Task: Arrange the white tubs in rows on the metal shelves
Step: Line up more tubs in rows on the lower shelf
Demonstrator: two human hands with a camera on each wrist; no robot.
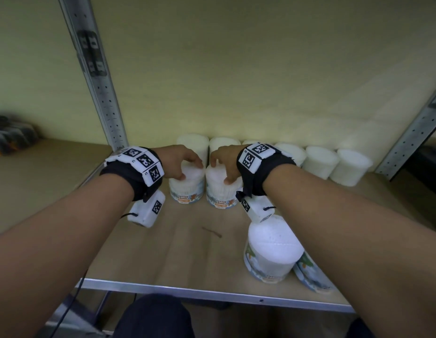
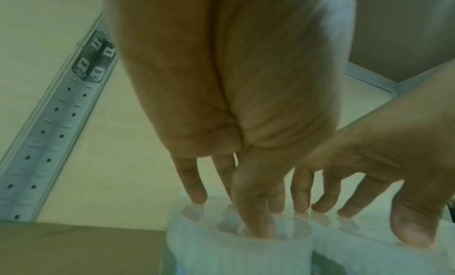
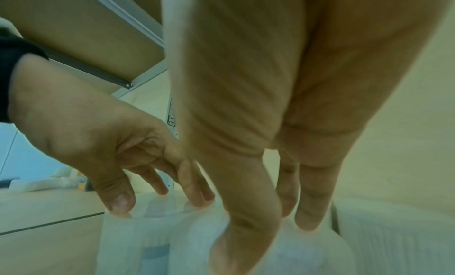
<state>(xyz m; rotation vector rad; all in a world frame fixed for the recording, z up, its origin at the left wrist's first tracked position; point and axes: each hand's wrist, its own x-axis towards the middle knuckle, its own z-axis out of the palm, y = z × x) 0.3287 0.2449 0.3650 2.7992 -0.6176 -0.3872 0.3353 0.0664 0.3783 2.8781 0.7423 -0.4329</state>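
Note:
Two white tubs labelled "Cotton Buds" stand side by side mid-shelf. My left hand grips the lid of the left tub from above, thumb at the front and fingers over the back edge. My right hand grips the right tub the same way. The left wrist view has my left hand on its tub. My right hand is on its tub in the right wrist view. A row of several white tubs lines the back wall.
Another upright tub stands front right, with a tub lying on its side beside it, partly under my right forearm. Perforated metal posts rise at the left and right. The shelf's metal front edge is near my knees.

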